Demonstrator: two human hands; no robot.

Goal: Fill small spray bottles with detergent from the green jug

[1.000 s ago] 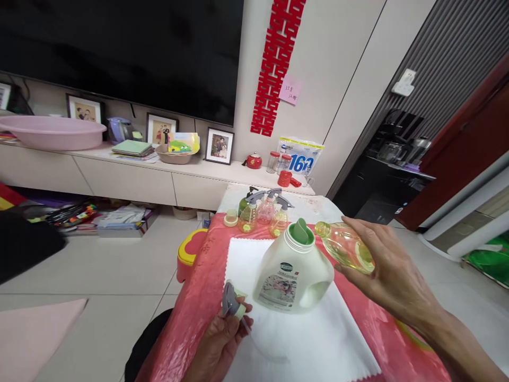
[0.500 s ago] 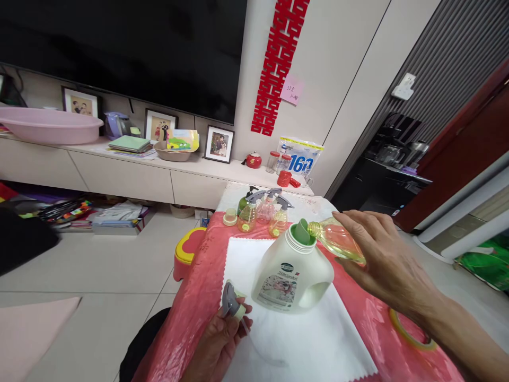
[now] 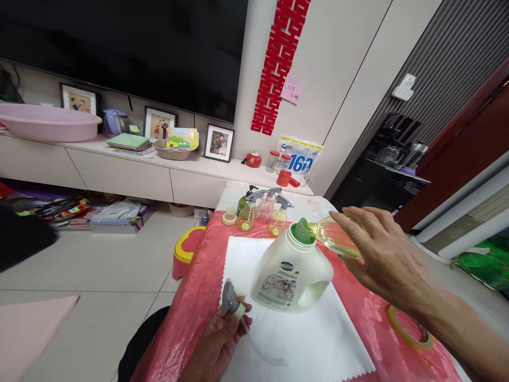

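My right hand (image 3: 379,246) grips a clear yellowish bottle (image 3: 338,236) tipped on its side. Its neck meets the green spout in the mouth of a large pale-green detergent jug (image 3: 294,270). The jug stands upright on a white cloth (image 3: 318,345), its label facing me. Lower down, to the left of the jug, my left hand (image 3: 222,329) is closed around a grey spray head (image 3: 230,301) with a pale collar. A thin clear tube (image 3: 262,353) curves from the spray head over the cloth. Whether liquid is passing at the bottle's neck is hard to see.
Behind the jug stand several spray bottles (image 3: 246,217) and a pale cap (image 3: 229,215) on the red table cover (image 3: 186,318). A roll of tape (image 3: 409,329) lies at right. Beside the table is a yellow-and-red stool (image 3: 186,245); a cabinet (image 3: 119,172) runs along the wall.
The bottle in my right hand is tilted a little differently, with my hand shifted slightly up and left. My left hand and the jug stay almost in place.
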